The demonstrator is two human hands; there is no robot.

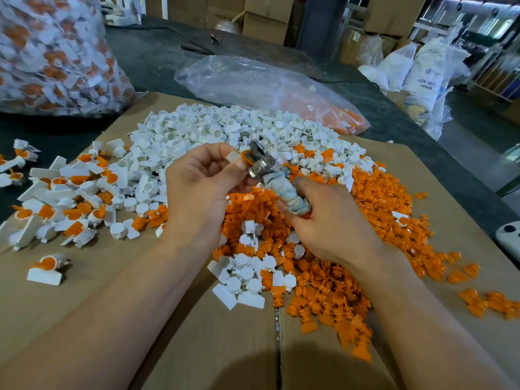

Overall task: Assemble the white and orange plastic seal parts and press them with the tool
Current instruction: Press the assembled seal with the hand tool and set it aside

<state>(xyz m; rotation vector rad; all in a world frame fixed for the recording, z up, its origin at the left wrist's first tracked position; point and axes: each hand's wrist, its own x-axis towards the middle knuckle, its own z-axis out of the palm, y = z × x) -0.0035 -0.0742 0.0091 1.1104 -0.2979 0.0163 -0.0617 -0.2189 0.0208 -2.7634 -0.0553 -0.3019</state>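
From the head camera, the person's left hand (202,178) is held over the middle of the work surface. Its thumb and fingers are curled, pinching a small white-and-orange plastic seal part (238,157) by its flat white tab. The orange end of that seal part sits against the shiny metal head of a hand-held pressing tool (263,164) — a steel cylinder with a handle wrapped in grubby pale cloth. The right hand (326,223) grips that wrapped handle with its fingers closed round it, and the tool slants up and left toward the left hand.

Under both hands lies a flat sheet of brown cardboard (118,299). A broad heap of loose white plastic parts (213,128) covers its far side. A heap of loose orange plastic parts (374,209) spreads beneath and to the right of the right hand, with some white ones mixed in near the wrists. To the left lies a scatter of assembled white-and-orange seals (73,198).

Beyond the cardboard is a dark grey table cover (157,54). On it lie a crumpled clear plastic bag (253,83) with orange pieces in its right end and — at far left — a big clear sack (53,52) full of white-and-orange pieces. Brown cardboard boxes (267,21) and white woven sacks (422,68) stand behind.
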